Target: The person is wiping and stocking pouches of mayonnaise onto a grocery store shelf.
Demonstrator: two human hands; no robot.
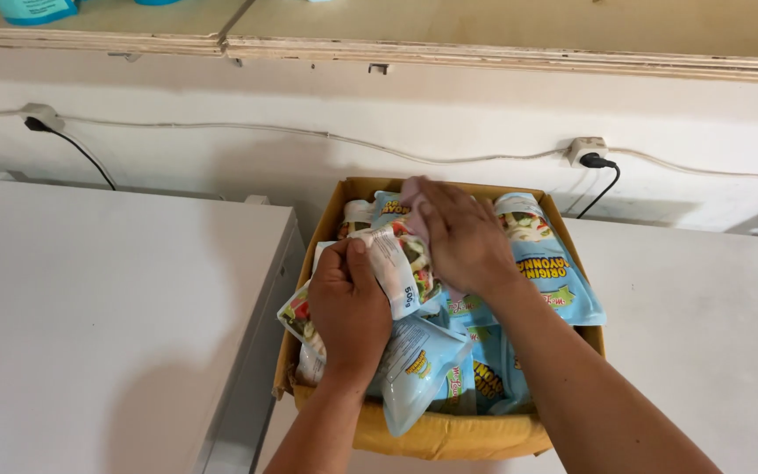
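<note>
I see my left hand [348, 307] gripping a pouch [394, 268], its length running away; right hand [462, 237] flat just beyond.

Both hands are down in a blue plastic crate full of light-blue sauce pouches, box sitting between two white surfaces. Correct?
Not quite: the container is a brown cardboard box, not a blue plastic crate, as the head view shows. The rest holds: left hand and right hand are on the light-blue pouches, between two white surfaces.

Pouches [449, 369] fill a cardboard box [449, 437] standing between two tables [107, 307], wall sockets [588, 149] behind.
</note>
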